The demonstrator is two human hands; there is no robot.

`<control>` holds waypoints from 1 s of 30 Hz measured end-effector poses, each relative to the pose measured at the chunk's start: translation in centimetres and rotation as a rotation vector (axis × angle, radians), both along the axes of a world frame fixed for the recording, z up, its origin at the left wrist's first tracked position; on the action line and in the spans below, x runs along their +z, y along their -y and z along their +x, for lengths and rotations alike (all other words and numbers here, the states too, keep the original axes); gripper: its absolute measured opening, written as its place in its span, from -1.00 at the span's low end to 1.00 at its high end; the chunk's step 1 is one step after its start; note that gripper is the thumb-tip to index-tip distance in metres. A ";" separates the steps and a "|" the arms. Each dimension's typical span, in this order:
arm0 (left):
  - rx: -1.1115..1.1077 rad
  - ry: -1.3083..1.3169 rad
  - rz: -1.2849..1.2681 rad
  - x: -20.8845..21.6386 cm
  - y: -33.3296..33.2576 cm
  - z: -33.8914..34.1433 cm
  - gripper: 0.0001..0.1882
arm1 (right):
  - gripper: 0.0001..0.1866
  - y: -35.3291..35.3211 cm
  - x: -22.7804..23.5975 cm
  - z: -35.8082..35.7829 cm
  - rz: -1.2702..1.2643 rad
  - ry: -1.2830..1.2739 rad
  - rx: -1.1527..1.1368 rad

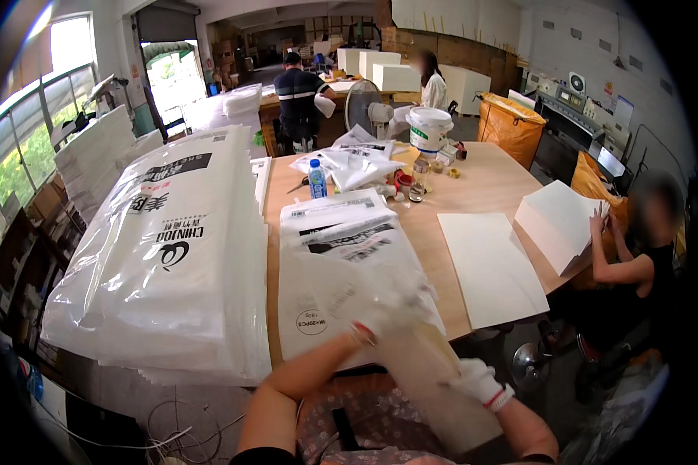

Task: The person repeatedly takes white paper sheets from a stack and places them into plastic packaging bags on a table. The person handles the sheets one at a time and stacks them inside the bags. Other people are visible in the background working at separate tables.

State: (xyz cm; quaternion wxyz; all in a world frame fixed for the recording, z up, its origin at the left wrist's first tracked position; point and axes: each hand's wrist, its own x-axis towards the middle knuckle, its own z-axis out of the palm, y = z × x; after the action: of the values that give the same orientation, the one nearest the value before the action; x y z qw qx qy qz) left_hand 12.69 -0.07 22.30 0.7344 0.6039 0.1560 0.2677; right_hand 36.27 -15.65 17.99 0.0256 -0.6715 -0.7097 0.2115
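Observation:
A pale flat stack of paper (434,387), smeared by motion, slants over my lap at the table's near edge. My right hand (477,384), in a white glove with a red-edged cuff, grips its right edge. My left hand (395,310), also gloved, is at the stack's upper end, over the printed plastic bags; blur hides its fingers. Those flat white plastic bags (318,271) with dark print lie in front of me, overlapping one another. To their right lies a stack of white paper (492,271) on the wooden table (430,232).
A tall pile of large plastic bags (233,310) stands at left. Further back are a blue-capped bottle (316,180), a glass jar (418,182), tape rolls (446,164), a white bucket (429,130) and a fan (362,105). A person at right handles white paper (562,221); two people are beyond.

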 end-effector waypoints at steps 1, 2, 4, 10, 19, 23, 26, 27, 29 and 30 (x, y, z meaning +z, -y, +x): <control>0.080 -0.365 0.338 1.2 3.4 2.9 -0.44 | -0.48 -2.4 -0.5 -0.8 0.050 -0.054 -0.041; 0.141 -0.712 0.678 1.3 5.6 4.4 -0.41 | -0.44 -3.0 -0.7 -1.1 0.100 -0.092 -0.098; 0.278 -0.600 0.754 -2.2 6.7 3.5 -0.43 | -0.41 -2.8 -0.9 -1.1 0.194 -0.138 -0.348; 0.449 -0.382 1.399 -18.3 8.5 -1.5 -0.51 | -0.49 -6.7 -15.0 -0.4 0.643 -0.075 -0.635; 1.015 -0.511 -0.191 -14.2 9.7 -15.4 -0.66 | -0.51 -8.1 -9.0 1.7 0.095 -0.159 -0.457; 0.807 -0.210 -0.335 -9.8 19.2 -14.1 -0.68 | -0.50 2.0 -8.1 1.0 0.164 -0.331 -0.328; 0.792 -0.398 -0.246 -12.4 26.5 -14.9 -0.73 | -0.50 9.3 -7.6 -1.2 0.146 -0.470 -0.258; 0.822 -0.466 -0.160 -13.8 27.6 -15.0 -0.75 | -0.50 10.7 -7.6 -2.0 0.152 -0.514 -0.237; 0.896 -0.564 -0.038 -16.1 29.1 -15.1 -0.79 | -0.50 12.1 -7.6 -2.9 0.184 -0.568 -0.200; 0.939 -0.580 0.004 -16.5 29.2 -15.1 -0.81 | -0.49 11.9 -7.6 -2.8 0.211 -0.583 -0.189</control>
State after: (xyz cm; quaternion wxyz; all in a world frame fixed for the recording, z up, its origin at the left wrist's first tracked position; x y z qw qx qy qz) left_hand -2.46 -29.25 5.77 0.4618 0.5200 0.6039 0.3893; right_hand 33.43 -27.54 10.38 0.3167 -0.6393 -0.6251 0.3167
